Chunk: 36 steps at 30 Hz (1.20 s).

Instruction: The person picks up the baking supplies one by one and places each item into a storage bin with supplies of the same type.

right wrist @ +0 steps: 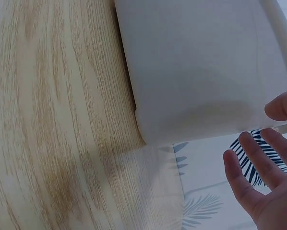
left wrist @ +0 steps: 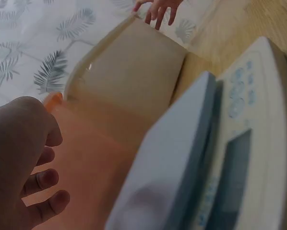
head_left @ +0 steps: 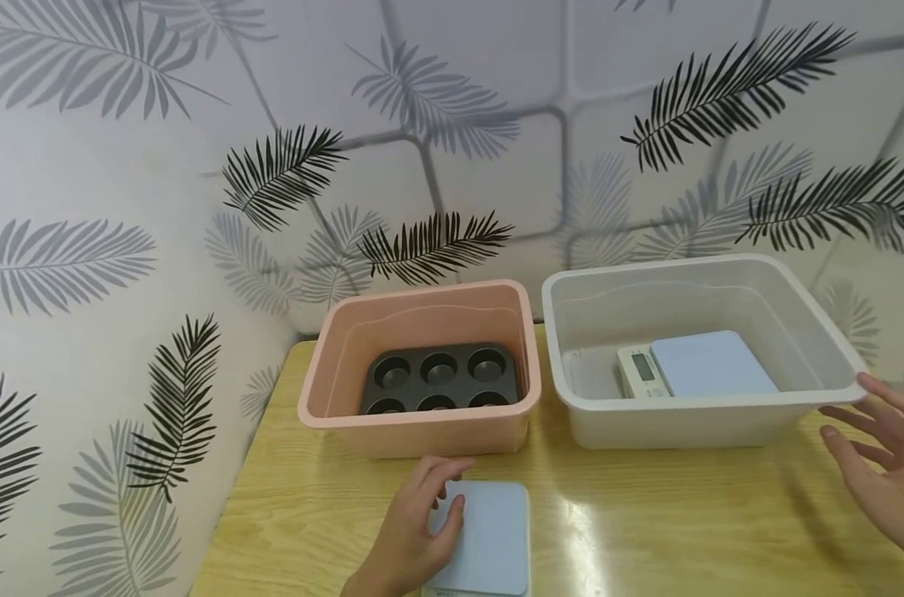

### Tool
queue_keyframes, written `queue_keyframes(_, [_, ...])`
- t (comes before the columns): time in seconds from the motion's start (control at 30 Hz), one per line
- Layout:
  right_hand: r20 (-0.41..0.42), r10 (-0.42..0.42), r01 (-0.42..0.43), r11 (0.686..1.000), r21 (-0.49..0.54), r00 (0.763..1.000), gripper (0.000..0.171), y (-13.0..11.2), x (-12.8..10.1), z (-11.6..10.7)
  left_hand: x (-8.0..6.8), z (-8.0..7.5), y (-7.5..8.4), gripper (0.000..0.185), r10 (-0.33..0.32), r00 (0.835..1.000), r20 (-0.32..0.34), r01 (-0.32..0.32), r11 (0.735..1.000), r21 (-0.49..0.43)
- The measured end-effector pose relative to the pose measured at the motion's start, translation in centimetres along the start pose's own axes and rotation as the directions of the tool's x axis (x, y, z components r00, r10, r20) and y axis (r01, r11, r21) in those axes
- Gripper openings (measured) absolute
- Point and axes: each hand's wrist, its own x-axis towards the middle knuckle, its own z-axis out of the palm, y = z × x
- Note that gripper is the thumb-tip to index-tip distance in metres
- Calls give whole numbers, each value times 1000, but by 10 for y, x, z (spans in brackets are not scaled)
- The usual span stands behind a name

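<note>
so, from where i sit, one kitchen scale [head_left: 694,365] already lies inside the clear tub [head_left: 795,396] at the right of the head view, its display end toward the left, and a second scale [head_left: 489,539] sits on the table [head_left: 646,531] at the lower centre, just in front of the pink tub [head_left: 415,419]. my judgement: one scale is put away and this one is still out, not yet lifted.

my left hand [head_left: 415,539] lies on the left edge of the second scale, fingers curved loosely over its top; it touches but i cannot see a firm pinch, and the left wrist view is too blurred to settle it. my right hand [head_left: 881,452] hovers at the right edge of the frame, fingers spread and straight, holding nothing, just beside the clear tub's near corner.

the scales are flat rounded slabs, pale blue smooth tops on white plastic bodies with a small grey display. the pink tub is matte plastic with a rolled rim and holds a dark, six-cup metal muffin tray [head_left: 439,377]. the clear tub is cloudy, translucent plastic. the table is glossy light wood with a bright glare.
</note>
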Motion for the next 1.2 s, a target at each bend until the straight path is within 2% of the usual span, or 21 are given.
queue_keyframes(0.07, [-2,4,-4,1000,0,1000,87,1,-1,0,-13,3,-8,62,-83,996,12,83,997,-1])
queue_keyframes(0.13, [-8,15,-14,1000,7,1000,87,1,-3,0,-25,5,-16,66,-169,985,28,169,986,2])
queue_keyframes(0.27, [-10,19,-19,1000,1,1000,89,0,-5,-2,-45,10,-25,70,-326,944,47,327,945,-6])
queue_keyframes(0.33, [-11,30,-30,1000,-9,999,90,-1,-5,-2,-52,13,-25,71,-384,922,47,386,922,-41])
queue_keyframes(0.4, [-8,34,-34,999,-20,999,89,-2,-5,-2,-56,16,-25,72,-414,909,43,416,906,-78])
queue_keyframes(0.5, [-13,65,-66,997,-45,998,89,-4,-4,0,-62,20,-24,73,-432,901,38,433,895,-106])
queue_keyframes(0.6, [-24,120,-121,990,-78,993,89,-6,-4,1,-66,24,-23,74,-434,901,20,433,897,-90])
queue_keyframes(0.7, [-32,165,-168,982,-92,986,89,-7,-5,2,-69,26,-23,79,-451,893,1,450,890,-72])
queue_keyframes(0.83, [-39,154,-157,984,-83,987,88,-7,-5,4,-70,24,-20,81,-493,870,19,493,868,-55])
queue_keyframes(0.93, [-46,138,-141,986,-85,989,87,-7,-2,5,-67,20,-17,78,-544,837,52,546,836,-54])
queue_keyframes(1.0, [-56,143,-148,985,-87,988,87,-8,0,6,-64,18,-13,78,-584,807,83,589,807,-46])
queue_keyframes(1.1, [-70,170,-176,981,-87,983,87,-9,2,8,-61,16,-5,80,-657,746,110,663,748,-28])
queue_keyframes(1.2, [-72,194,-200,977,-77,978,86,-10,3,9,-59,17,-1,80,-736,669,105,742,669,-31])
